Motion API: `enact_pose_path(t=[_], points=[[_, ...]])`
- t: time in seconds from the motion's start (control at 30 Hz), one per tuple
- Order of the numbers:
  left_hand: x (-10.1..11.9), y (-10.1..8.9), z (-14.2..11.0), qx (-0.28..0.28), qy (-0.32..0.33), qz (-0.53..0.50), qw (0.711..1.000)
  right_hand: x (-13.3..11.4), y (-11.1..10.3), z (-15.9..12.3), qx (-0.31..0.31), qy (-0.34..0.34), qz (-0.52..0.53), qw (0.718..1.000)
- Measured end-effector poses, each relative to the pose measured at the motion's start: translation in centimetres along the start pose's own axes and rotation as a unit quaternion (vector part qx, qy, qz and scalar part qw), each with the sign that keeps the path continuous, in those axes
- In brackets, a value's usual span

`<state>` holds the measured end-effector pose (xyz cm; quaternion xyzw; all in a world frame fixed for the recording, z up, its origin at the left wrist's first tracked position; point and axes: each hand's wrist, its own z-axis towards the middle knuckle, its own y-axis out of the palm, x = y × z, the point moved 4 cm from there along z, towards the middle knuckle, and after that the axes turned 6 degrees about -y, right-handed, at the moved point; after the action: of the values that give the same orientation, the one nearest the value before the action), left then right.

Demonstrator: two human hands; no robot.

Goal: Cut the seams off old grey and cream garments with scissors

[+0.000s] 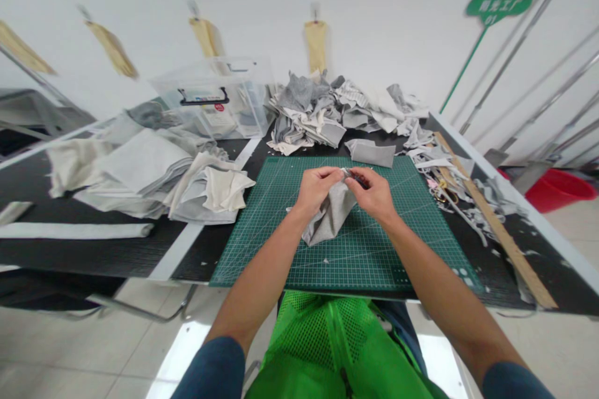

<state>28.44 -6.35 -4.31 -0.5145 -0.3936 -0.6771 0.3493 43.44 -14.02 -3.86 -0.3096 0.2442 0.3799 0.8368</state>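
Note:
Over the green cutting mat (374, 249) my left hand (317, 189) pinches the top edge of a grey fabric piece (330, 218) that hangs down onto the mat. My right hand (374, 194) is closed at the same edge, fingers around a small dark tool (358, 179) that I cannot name for sure. Both hands touch the cloth close together.
A heap of grey and white scraps (327, 112) lies behind the mat, with a folded grey piece (373, 153) near it. Stacked cream fabric (154, 177) is at left, a clear plastic box (219, 96) behind. A wooden ruler (496, 224) and scissors (440, 190) lie right. A green mesh bag (327, 349) is in front.

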Motion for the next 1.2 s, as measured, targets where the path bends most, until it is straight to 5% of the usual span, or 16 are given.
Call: enact_pose_path(t=[1.2], points=[[0.36,0.48,-0.22,-0.031,0.019,0.038,0.999,0.38,-0.16,0.18,0.016,0.036,0.052,0.998]])
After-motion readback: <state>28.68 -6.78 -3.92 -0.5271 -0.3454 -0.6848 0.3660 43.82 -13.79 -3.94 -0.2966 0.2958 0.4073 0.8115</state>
